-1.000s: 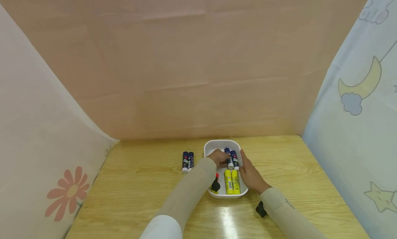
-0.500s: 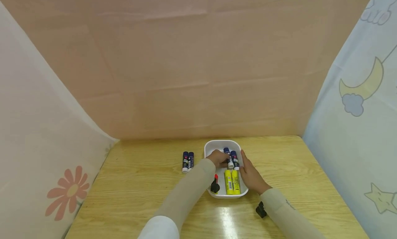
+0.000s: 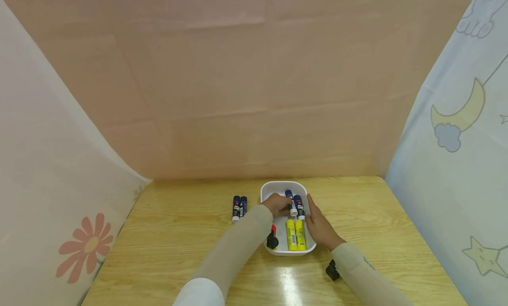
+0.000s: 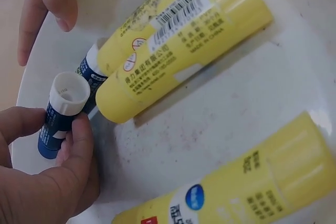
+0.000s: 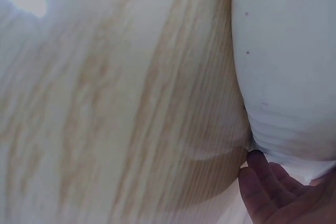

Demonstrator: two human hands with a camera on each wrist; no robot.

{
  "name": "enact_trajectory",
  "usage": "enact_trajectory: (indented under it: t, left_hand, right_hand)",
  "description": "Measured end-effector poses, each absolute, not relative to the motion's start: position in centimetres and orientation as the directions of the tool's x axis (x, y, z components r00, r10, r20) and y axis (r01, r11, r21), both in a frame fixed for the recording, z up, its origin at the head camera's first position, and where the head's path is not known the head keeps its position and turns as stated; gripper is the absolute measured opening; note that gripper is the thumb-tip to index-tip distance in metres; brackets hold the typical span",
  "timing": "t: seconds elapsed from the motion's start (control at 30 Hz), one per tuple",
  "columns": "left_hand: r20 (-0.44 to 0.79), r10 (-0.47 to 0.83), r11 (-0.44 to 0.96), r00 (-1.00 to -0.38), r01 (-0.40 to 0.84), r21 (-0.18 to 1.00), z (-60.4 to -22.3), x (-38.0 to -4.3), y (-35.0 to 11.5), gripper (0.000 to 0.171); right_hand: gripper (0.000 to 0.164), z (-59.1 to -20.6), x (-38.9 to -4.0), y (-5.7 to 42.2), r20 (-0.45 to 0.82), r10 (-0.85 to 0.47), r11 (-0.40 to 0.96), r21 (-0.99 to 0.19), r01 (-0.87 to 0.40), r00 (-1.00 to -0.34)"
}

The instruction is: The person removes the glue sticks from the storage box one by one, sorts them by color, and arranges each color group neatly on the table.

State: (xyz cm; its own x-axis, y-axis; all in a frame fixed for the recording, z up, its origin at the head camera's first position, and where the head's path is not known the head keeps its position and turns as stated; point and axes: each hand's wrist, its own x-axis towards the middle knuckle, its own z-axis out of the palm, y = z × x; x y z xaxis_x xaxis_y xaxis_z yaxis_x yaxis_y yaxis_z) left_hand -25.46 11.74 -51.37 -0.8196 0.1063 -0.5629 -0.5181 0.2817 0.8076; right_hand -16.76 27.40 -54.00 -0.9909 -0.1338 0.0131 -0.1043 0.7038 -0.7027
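In the head view my left hand [image 3: 278, 203] reaches into a white plastic tray [image 3: 283, 250]. Its thumb and fingers pinch a dark blue glue stick [image 4: 51, 125], whose white end tilts up toward the left wrist camera. A second blue glue stick [image 3: 299, 207] lies right beside it against the tray's right wall. Two yellow glue sticks [image 3: 291, 235] lie together in the near half, and another yellow one [image 4: 236, 182] shows at the other side in the left wrist view. My right hand [image 3: 323, 229] holds the tray's right wall, thumb at the rim, fingers [image 5: 260, 182] outside.
Two more blue glue sticks [image 3: 236, 208] lie side by side on the wooden table [image 3: 186, 235], left of the tray. A black device [image 3: 332, 270] sits by the right wrist. Fabric hangs behind [image 3: 254, 98] and along both sides.
The held glue stick stays in the left hand with almost no shift. Both hands keep their places at the tray; the head view has tilted slightly.
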Motion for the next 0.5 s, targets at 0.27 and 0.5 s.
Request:
enact_trajectory:
  t: [0.27, 0.5]
  left_hand:
    - [-0.562, 0.133, 0.292, -0.816, -0.510, 0.809, -50.9, -26.2, 11.5, 0.024]
    - [-0.558, 0.189, 0.199, -0.808, -0.524, 0.828, -50.1, -25.9, 11.2, 0.025]
  right_hand:
    - [0.066, -54.2, -17.2, 27.1, 0.040, -0.147, 0.691, -0.711, -0.131, -0.988]
    - [0.065, -54.3, -17.4, 26.9, 0.025, -0.153, 0.688, -0.715, -0.125, -0.988]
